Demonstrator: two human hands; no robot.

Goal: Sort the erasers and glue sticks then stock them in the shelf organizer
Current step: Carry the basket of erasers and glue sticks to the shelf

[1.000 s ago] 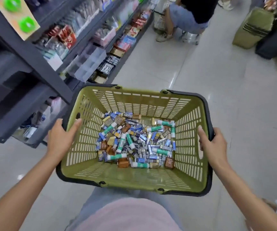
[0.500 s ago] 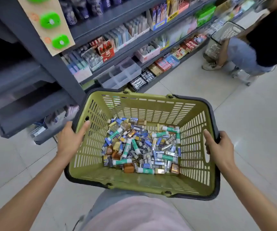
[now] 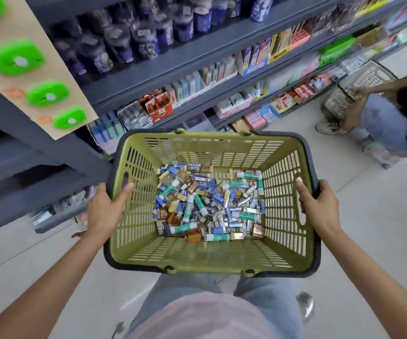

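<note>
An olive-green shopping basket with a dark rim is held in front of me at waist height. Its bottom carries a mixed heap of several small wrapped erasers in blue, brown and silver, and several white-and-teal glue sticks. My left hand grips the basket's left rim, thumb inside the wall. My right hand grips the right rim the same way. A clear plastic shelf organizer shows partly on a low shelf just beyond the basket's far edge.
Grey store shelving full of stationery runs along the left and ahead. A board with green items hangs at the upper left. A person crouches by a wire basket at the right. Pale tiled floor lies to the right.
My view has swung left and up toward the shelves, which now fill the top of the frame. The basket stays in both hands, its contents unmoved. The crouching person has shifted to the right edge.
</note>
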